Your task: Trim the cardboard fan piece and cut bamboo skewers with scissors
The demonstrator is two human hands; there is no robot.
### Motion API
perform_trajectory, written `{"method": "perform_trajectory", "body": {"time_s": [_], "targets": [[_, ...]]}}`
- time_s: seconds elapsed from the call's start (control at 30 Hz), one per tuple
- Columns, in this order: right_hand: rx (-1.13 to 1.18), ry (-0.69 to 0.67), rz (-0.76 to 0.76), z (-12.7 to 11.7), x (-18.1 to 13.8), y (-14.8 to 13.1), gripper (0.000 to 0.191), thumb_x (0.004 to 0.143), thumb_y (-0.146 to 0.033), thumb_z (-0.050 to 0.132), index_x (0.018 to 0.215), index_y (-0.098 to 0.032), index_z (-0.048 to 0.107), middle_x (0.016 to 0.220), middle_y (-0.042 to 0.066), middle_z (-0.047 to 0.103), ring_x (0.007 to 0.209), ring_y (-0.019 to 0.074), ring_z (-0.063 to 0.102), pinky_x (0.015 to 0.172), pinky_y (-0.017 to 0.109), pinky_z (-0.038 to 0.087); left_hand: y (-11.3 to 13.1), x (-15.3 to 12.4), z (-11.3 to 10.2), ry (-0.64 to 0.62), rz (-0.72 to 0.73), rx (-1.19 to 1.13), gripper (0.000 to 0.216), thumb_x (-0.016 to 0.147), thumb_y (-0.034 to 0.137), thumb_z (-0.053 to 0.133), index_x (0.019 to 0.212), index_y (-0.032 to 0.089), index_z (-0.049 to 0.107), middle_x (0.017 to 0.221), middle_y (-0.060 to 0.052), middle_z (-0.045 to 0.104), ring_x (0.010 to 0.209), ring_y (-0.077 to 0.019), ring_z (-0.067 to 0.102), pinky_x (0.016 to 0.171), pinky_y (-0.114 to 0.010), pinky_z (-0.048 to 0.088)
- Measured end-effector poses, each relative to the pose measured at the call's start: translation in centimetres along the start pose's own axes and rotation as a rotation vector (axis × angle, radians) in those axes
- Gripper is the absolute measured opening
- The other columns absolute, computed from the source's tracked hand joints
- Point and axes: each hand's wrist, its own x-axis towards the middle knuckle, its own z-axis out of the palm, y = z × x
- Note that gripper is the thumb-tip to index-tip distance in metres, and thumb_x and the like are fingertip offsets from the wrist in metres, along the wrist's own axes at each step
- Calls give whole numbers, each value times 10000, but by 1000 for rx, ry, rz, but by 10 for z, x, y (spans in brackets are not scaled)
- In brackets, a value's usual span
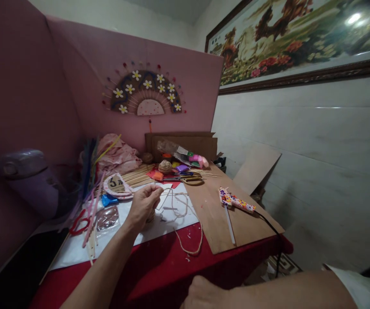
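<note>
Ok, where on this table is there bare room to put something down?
Bare: the board between the twine and glue gun, and the red cloth at the near edge. Crowded: behind the left hand, around the scissors and sticks.

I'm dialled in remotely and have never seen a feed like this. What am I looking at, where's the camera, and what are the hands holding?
There is no machine: one camera on a person's head looks down at their bare hands. The left hand pinches a length of twine over white paper on a red table. The right hand rests low at the near edge; whether it holds anything is hidden. Nearby lie scissors, a flowered glue gun on a board, and bamboo sticks.
</note>
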Motion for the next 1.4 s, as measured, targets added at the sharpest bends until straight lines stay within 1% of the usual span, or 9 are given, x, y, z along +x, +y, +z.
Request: {"method": "perform_trajectory", "body": {"time_s": [0.07,0.13,0.23,0.3,0.5,1.0,1.1,1.23,1.4], "targets": [[87,258,-30,-37,-11,7,151,700,-170,675,587,-175,575,537,-12,613,450,112,527,404,203,282,0,0,0,-3,-12,-24,283,645,369,692,654,133,534,454,77,380,401,-29,274,392,-169,156],[151,547,80,-73,-16,22,52,792,-185,580,756,-171,613,705,24,650,606,133,574,521,233,391,-1,0,0,-19,-2,-39,287,647,371,691,655,131,534,462,79,370,411,-28,266,400,-169,154],[254,965,327,-108,-7,59,189,851,-107,478,1003,-149,582,945,83,628,807,150,582,734,293,433,-3,1,-2,-71,31,-42,291,674,385,674,656,130,536,486,74,369,432,-32,268,416,-173,176],[335,1065,328,-116,7,83,261,802,-133,578,1062,-153,561,1010,86,609,795,142,578,745,290,433,-3,2,-2,-93,46,-36,299,687,394,664,645,130,530,496,72,366,444,-34,271,423,-174,184],[546,971,249,-111,31,112,163,855,-209,508,754,-126,607,641,-2,569,568,81,482,542,197,345,-3,3,-3,-84,28,4,337,678,443,658,638,133,533,478,78,338,429,-38,241,405,-185,151],[642,943,194,-111,24,120,75,770,-150,554,726,-117,605,613,-12,560,545,73,456,517,190,326,-5,3,-4,-34,-27,58,245,628,345,681,642,129,566,446,72,406,396,-40,294,403,-185,189],[611,953,217,-109,24,119,68,761,-135,553,719,-121,605,611,-18,552,545,72,452,517,190,323,-4,4,-3,-34,45,99,170,663,303,627,688,141,583,499,41,496,457,-74,416,460,-198,309],[572,949,243,-100,26,124,77,772,-156,555,713,-136,599,623,-20,565,549,73,462,528,192,326,9,4,-13,-20,278,376,206,745,309,546,869,161,618,877,-53,639,811,-165,569,724,-282,425],[472,925,358,-94,23,131,122,799,-222,567,716,-146,615,658,-2,614,599,92,516,565,201,343,20,-9,-39,-166,243,935,169,714,301,577,827,200,653,918,-63,624,885,-223,557,781,-347,421]]}}
